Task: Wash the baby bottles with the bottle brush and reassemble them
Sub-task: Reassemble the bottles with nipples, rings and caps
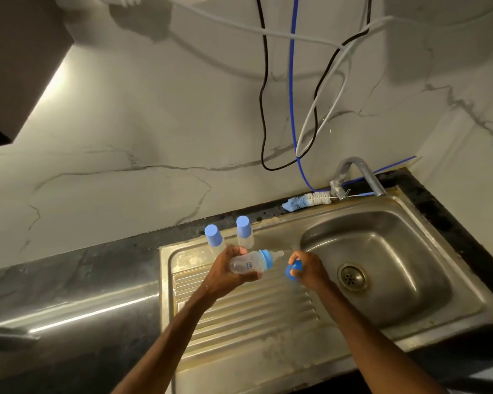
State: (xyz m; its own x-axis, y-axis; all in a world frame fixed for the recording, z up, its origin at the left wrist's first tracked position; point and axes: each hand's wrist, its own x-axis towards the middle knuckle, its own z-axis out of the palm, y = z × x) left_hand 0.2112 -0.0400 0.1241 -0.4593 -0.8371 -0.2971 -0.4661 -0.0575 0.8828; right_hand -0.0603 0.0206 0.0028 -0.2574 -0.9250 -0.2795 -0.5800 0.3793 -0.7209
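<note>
Right now left hand (pixel 225 275) grips clear plastic baby bottle w/ blue collar & teat (pixel 249 263), held sideways above ribbed steel drainboard (pixel 239 317). Right hand (pixel 306 268) closed on blue cap (pixel 292 272), just beside teat. Two capped clear bottles (pixel 244 231) upright at drainboard's back edge. Blue-white bristle bottle brush (pixel 306 201) lies behind drainboard, by grey tap (pixel 353 177).

A clear bottle (pixel 246 265) with blue collar and teat lies sideways, held above the draining board, its blue cap (pixel 293 270) off beside it. Two capped bottles (pixel 214 237) (pixel 244 231) stand at the board's back edge. The bottle brush (pixel 308 201) lies along the sink's back rim.
</note>
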